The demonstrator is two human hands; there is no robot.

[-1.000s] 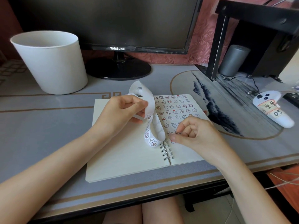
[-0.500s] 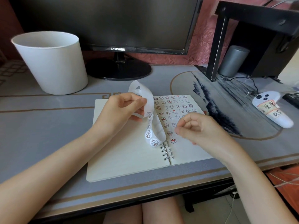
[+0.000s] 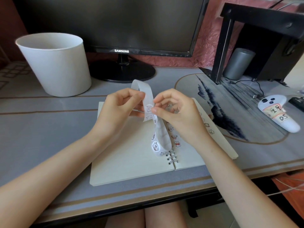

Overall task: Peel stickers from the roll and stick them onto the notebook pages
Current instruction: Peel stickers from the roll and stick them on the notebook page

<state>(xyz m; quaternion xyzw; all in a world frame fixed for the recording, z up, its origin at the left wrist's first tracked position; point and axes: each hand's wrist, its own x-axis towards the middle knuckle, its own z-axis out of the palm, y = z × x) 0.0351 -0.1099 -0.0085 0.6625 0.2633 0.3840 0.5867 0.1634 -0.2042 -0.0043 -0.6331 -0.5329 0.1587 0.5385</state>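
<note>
Two hands are meeting over the open notebook, which is lying on the grey surface near you. Your left hand is pinching the sticker strip between thumb and curled fingers, holding it up above the pages. The strip is a pale, translucent backing tape carrying round white stickers printed with small cartoon animals. It is arching up in one loop on the far side of your fingers and hanging down in a second loop, whose low end is reaching to just beside the wire rings. Your right hand is pressing thumb and forefinger together on the strip's right edge, at a printed sticker just beside your left thumb, with the other fingers curled. The right-hand page is showing rows of small animal stickers; the left-hand page is showing plain paper.

At the far left, a white bin is standing upright on the surface. Only its white inner wall is showing, and its bottom is hidden. A dark monitor is standing behind, and a white controller is lying at the right.
</note>
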